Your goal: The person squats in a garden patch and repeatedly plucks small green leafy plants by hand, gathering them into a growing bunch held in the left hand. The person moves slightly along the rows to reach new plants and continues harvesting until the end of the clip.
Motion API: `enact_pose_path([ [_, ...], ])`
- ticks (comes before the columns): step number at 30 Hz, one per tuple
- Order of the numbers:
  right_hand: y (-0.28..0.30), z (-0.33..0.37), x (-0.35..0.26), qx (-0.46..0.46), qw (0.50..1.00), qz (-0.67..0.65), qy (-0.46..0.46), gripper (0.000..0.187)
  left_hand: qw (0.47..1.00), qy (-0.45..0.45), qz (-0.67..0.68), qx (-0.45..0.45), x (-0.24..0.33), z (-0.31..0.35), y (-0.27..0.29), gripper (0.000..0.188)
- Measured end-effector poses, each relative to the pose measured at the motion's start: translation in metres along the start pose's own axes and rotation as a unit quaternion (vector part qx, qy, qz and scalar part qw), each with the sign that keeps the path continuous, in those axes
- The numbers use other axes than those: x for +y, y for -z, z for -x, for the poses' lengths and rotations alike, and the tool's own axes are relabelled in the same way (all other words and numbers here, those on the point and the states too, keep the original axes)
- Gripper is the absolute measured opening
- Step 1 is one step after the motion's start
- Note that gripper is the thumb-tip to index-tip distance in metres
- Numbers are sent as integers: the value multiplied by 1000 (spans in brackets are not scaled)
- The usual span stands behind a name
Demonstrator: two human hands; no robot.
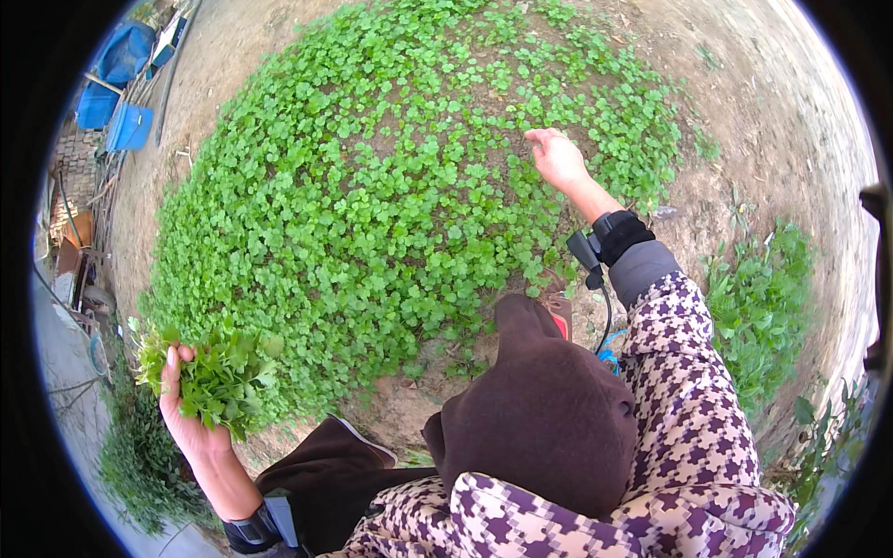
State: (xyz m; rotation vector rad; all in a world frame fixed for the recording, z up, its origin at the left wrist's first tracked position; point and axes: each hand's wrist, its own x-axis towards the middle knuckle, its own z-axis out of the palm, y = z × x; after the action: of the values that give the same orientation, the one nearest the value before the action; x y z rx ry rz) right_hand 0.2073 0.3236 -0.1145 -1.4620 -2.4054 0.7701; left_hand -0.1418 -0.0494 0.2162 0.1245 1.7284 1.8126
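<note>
My left hand (192, 426) is out at the lower left, its fingers and thumb closed round a bunch of leafy greens (231, 377). Pale stems stick out past the fingers, and the leaves hang toward the patch. A wide bed of low green plants (372, 214) with small lobed leaves spreads in front of me. Over its right part reaches my right hand (561, 163), fingers drawn together and pointing left. Whatever lies between those fingertips, if anything, is too small to make out. Bare soil shows between the plants near this hand.
Blue containers (129, 126) stand at the far left. Another clump of green plants (763, 312) grows on the right beyond dry soil (744, 121). A dark green bush (149, 456) is below my left hand. My shoe (558, 312) is at the bed's near edge.
</note>
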Motion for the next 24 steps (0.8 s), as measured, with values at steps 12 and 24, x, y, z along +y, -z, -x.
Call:
enact_pose_path([
  [12, -13, 76, 1, -133, 974, 83, 165, 28, 1000, 9, -9, 25, 1, -13, 0, 19],
  [24, 6, 50, 12, -23, 997, 0, 76, 23, 1000, 14, 3, 17, -1, -14, 1, 18],
])
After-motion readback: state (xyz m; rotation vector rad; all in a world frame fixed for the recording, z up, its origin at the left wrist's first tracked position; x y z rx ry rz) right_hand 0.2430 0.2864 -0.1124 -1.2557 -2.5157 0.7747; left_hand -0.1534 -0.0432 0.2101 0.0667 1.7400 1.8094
